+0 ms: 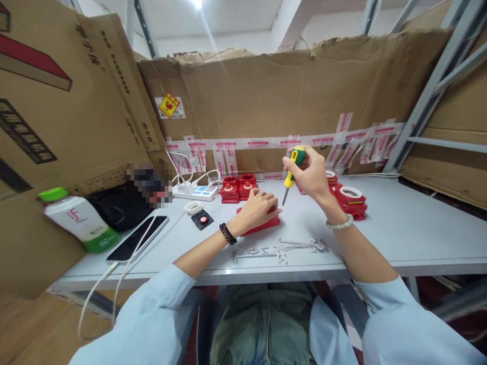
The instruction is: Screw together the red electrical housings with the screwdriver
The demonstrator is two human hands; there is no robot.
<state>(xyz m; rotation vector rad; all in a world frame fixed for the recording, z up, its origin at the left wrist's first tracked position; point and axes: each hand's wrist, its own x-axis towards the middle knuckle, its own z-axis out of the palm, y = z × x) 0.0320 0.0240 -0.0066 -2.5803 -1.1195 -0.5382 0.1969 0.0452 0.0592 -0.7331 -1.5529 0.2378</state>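
My right hand (pixel 310 170) is closed around a screwdriver (pixel 292 170) with a yellow and green handle. Its metal tip points down and hangs in the air just right of my left hand (pixel 258 208). That left hand lies over a red block-like part (pixel 262 226), fingers curled on it and hiding most of its top. Below, near the table's front edge, lie loose screws (pixel 254 249) and several metal rods with white hook-shaped ends (pixel 300 244).
Red housings (pixel 230 190) stand at the back beside a white power strip (pixel 198 192); more with white rings (pixel 350 193) stand at right. A white ring (pixel 194 207), a black square piece (pixel 202 219), a phone (pixel 139 238) and a bottle (pixel 79 220) are at left. Cardboard (pixel 258 96) walls the back.
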